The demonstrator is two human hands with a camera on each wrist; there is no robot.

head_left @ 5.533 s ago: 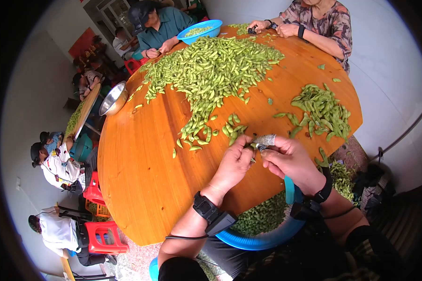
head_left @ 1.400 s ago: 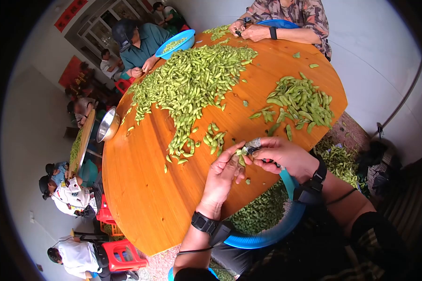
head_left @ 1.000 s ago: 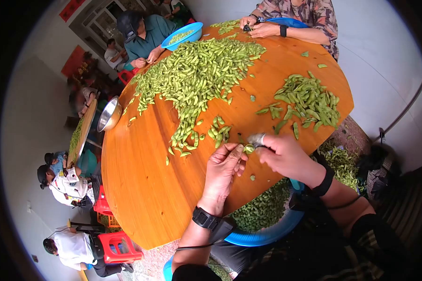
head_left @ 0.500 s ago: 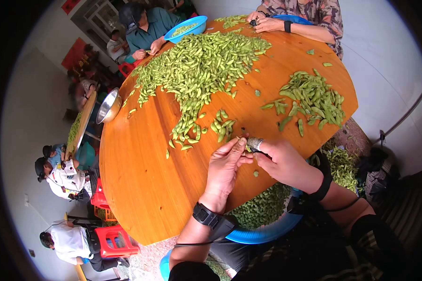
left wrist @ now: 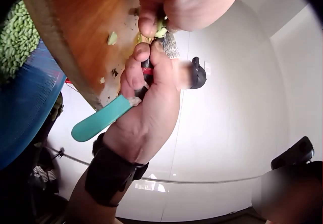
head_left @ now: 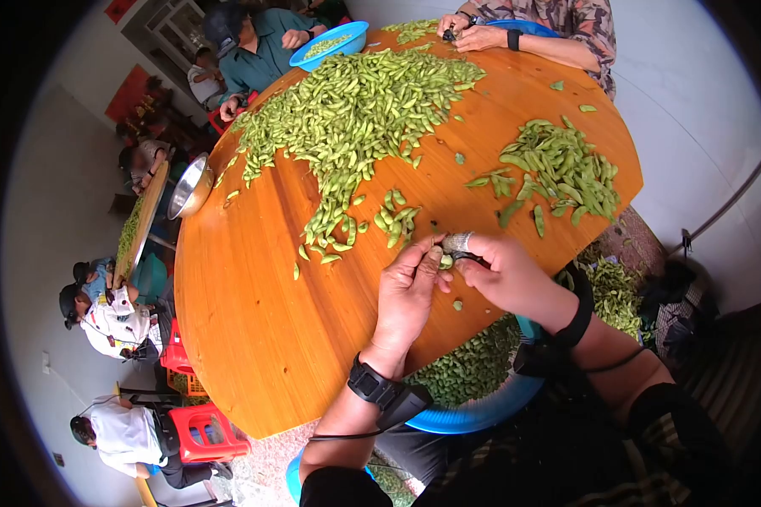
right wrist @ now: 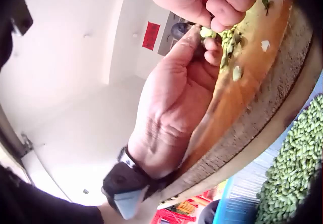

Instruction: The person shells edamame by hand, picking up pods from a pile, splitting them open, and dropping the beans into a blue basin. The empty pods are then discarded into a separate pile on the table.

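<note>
Spreading widest is the wooden table [head_left: 254, 338]; on it lies the large heap [head_left: 372, 110] of green pods; below its near edge stands the blue basin [head_left: 482, 416]; across, the person in teal [head_left: 266, 52] now has a raised hand [head_left: 296, 38] beside the bowl [head_left: 351, 46]; the right hand [head_left: 516, 275], slightly apart one second ago, now meets the left hand [head_left: 406, 291]; it grips the turquoise-handled tool [left wrist: 103, 118]; the left pinches a pale green pod [head_left: 446, 263] between the fingertips; the pod seems partly opened, so the work on it is probably not yet finished.
</note>
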